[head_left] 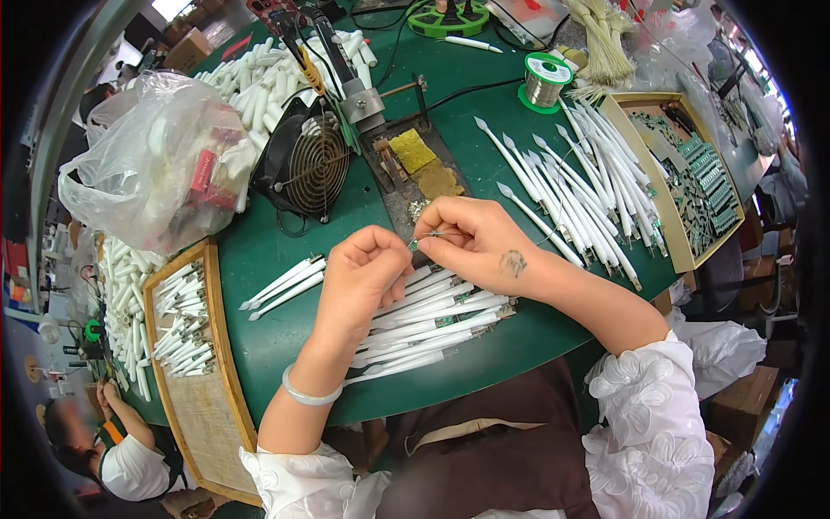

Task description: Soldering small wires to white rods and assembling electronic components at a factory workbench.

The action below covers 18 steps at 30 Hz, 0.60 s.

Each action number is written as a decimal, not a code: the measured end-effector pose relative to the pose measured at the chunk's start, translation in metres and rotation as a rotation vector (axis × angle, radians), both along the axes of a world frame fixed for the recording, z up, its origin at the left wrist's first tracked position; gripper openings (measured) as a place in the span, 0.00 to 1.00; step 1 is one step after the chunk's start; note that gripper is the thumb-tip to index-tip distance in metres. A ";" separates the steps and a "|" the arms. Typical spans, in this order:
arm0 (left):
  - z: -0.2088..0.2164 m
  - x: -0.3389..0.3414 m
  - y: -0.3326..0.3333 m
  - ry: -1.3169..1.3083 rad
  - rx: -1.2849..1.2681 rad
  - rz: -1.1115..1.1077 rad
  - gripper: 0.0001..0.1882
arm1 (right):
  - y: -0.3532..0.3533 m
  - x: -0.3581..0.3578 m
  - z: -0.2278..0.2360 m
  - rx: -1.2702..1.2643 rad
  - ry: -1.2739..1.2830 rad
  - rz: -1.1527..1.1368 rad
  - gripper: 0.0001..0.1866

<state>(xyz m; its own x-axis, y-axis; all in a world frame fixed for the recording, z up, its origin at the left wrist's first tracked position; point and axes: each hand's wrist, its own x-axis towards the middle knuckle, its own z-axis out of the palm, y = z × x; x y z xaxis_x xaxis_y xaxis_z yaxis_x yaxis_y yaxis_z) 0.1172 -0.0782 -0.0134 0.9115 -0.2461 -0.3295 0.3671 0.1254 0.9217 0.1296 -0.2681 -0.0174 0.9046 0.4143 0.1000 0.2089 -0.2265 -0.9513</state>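
Observation:
My left hand (367,272) is closed in a pinch on a small green circuit board (412,246), only a sliver of which shows between the fingertips. Close beside it, my right hand (475,242) pinches a thin, wire-like metal piece (439,232); its lower end meets the board or passes just by it, I cannot tell which. Under both hands lies a row of slim white sticks (424,333) with pointed tips to the left and bare board ends to the right. Several more such sticks (290,281) rest left of my left hand.
A soldering stand with a yellow sponge (413,151) and a black fan (307,160) stand beyond my hands. At right are more white sticks (566,186), a solder spool (545,82) and a box of circuit boards (674,190). A plastic bag (143,164) and wooden tray (229,346) are left.

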 end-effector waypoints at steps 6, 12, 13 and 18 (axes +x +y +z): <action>0.003 0.007 -0.003 -0.024 0.090 -0.003 0.02 | 0.001 0.001 0.000 0.070 -0.036 -0.049 0.04; 0.001 0.023 -0.005 0.026 0.040 0.027 0.03 | 0.000 0.006 -0.003 0.021 -0.198 -0.146 0.05; 0.002 0.026 -0.007 0.027 0.040 0.025 0.03 | -0.001 0.007 -0.003 0.007 -0.261 -0.162 0.05; 0.003 0.034 -0.013 0.022 0.057 0.022 0.03 | 0.001 0.011 -0.009 -0.019 -0.375 -0.204 0.05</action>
